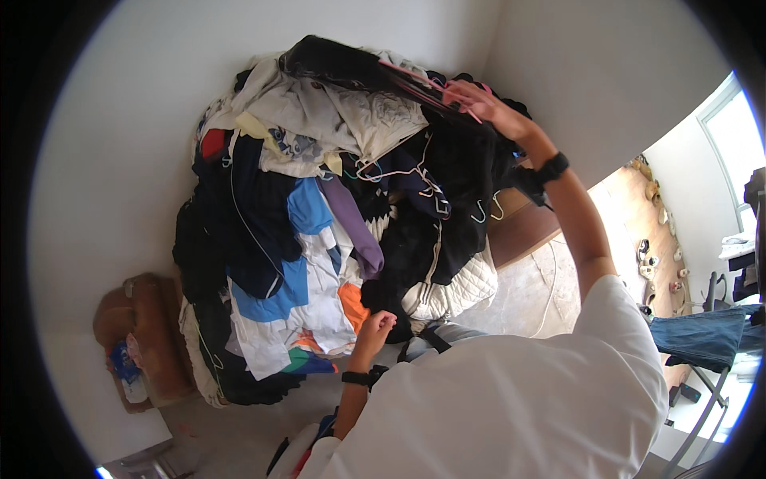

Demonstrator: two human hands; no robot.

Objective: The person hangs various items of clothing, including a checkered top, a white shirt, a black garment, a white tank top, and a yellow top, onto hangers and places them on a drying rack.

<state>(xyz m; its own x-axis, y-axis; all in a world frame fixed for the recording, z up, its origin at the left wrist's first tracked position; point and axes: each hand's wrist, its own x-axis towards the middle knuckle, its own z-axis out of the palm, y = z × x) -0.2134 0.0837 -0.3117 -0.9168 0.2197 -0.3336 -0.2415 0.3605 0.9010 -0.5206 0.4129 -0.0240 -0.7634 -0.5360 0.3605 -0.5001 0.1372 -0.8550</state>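
High on the right, my right hand [473,102] grips a pink clothes hanger [413,75]. A black garment [335,63] stretches leftward from it over the top of a large clothes heap; hand and garment are blurred. Down near my waist, my left hand [377,327] has its fingers curled, with nothing visible in them. Beside it lie an orange cloth [353,304] and black clothing [389,281]. The heap also holds a grey-white garment [299,108], a purple sleeve [356,221], a dark navy garment [248,209] and a white hanger [383,175].
Walls [108,149] meet behind the heap. A brown leather-like armrest [158,335] stands at left, with a blue-and-white packet [127,365] on it. A wooden edge [520,224] and a cable [553,287] show at right. Farther right are several shoes [647,263] and jeans on a rack [697,338].
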